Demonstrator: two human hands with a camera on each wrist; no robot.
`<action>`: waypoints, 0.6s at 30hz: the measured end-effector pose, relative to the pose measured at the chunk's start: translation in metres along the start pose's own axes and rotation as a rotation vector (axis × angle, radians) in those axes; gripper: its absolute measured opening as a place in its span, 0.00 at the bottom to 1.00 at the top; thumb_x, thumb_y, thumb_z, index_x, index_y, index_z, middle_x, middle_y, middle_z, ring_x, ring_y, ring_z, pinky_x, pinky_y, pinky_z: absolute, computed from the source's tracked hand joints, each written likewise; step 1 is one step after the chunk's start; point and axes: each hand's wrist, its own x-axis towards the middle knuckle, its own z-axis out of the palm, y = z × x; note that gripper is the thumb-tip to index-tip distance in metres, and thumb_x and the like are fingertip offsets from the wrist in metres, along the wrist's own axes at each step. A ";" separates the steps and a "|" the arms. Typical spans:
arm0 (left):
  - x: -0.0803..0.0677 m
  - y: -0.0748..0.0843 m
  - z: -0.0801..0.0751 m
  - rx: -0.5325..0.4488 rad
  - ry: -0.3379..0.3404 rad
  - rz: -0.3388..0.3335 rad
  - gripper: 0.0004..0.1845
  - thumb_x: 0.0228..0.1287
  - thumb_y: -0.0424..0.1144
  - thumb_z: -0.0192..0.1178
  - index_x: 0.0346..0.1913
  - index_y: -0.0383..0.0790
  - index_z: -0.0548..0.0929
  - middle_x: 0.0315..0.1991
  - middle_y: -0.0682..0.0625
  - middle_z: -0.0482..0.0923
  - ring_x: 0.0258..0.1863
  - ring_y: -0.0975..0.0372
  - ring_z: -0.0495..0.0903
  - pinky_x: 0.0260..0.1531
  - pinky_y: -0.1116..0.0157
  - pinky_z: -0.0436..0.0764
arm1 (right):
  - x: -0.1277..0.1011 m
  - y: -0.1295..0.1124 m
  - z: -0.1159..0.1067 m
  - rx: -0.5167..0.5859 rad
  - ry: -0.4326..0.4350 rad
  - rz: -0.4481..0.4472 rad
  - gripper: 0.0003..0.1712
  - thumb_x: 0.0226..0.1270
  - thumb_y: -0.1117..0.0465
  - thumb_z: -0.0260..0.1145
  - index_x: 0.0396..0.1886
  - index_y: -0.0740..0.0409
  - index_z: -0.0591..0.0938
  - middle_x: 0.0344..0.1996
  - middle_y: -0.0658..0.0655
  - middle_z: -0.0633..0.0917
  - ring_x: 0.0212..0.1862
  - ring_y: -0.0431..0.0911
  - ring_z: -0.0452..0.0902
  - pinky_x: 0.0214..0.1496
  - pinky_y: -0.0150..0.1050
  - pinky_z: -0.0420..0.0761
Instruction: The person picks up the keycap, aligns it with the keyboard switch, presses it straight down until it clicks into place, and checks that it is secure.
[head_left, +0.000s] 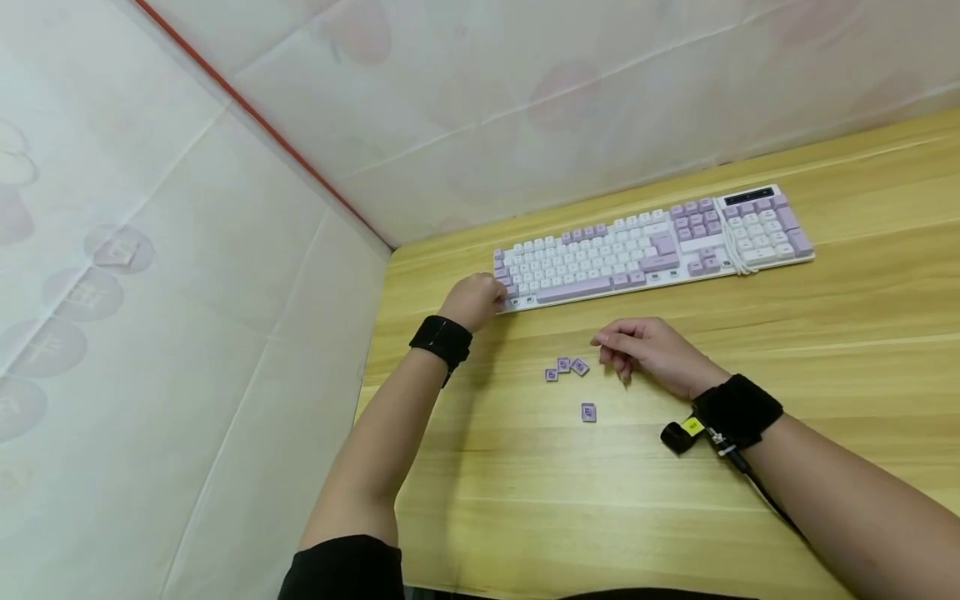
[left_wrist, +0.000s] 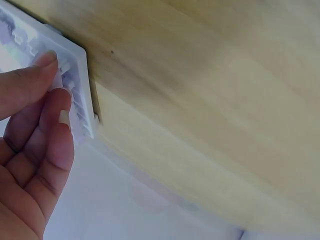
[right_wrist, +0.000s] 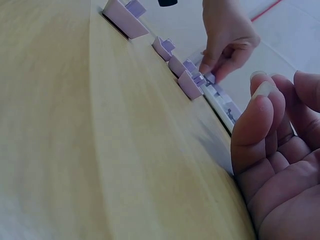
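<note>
At the near left corner of a white and lilac keyboard (head_left: 573, 290), my left hand (head_left: 474, 302) pinches a lilac keycap (right_wrist: 210, 78) between thumb and fingers, right over the key row. The left wrist view shows the fingertips (left_wrist: 47, 59) at the keyboard's end, hiding most of that cap. My right hand (head_left: 660, 354) hovers low by the table in front of the keyboard, fingers loosely curled and holding nothing. Left of it lie three loose purple keycaps (head_left: 579, 367) in a cluster, and a larger keycap (head_left: 588, 412) sits nearer to me.
The keyboard's white cable (head_left: 731, 237) is bundled across its right part. Behind the wooden table (head_left: 480, 500) stands a pale patterned wall covering (head_left: 487, 100), with another on the left (head_left: 247, 375). A dark cord (head_left: 772, 504) runs from my right wrist strap (head_left: 738, 410).
</note>
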 end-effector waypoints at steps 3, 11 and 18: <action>0.001 0.004 -0.002 0.087 -0.004 0.033 0.08 0.68 0.35 0.62 0.32 0.42 0.88 0.30 0.51 0.82 0.29 0.62 0.73 0.33 0.66 0.76 | -0.001 -0.001 0.000 -0.006 -0.005 0.002 0.28 0.74 0.48 0.59 0.53 0.72 0.79 0.33 0.57 0.83 0.29 0.42 0.76 0.30 0.38 0.82; -0.004 0.020 0.006 0.265 0.015 0.002 0.10 0.68 0.28 0.60 0.45 0.41 0.89 0.39 0.46 0.86 0.36 0.61 0.83 0.39 0.67 0.83 | 0.000 -0.002 -0.001 -0.003 -0.005 0.006 0.28 0.74 0.48 0.59 0.53 0.72 0.79 0.34 0.59 0.83 0.30 0.43 0.76 0.30 0.39 0.82; -0.015 0.039 0.020 0.280 0.071 -0.109 0.10 0.66 0.25 0.59 0.43 0.38 0.88 0.38 0.44 0.84 0.36 0.58 0.84 0.37 0.65 0.85 | 0.001 0.000 0.000 -0.006 -0.011 0.000 0.28 0.74 0.48 0.60 0.53 0.73 0.79 0.34 0.60 0.83 0.29 0.43 0.76 0.30 0.39 0.83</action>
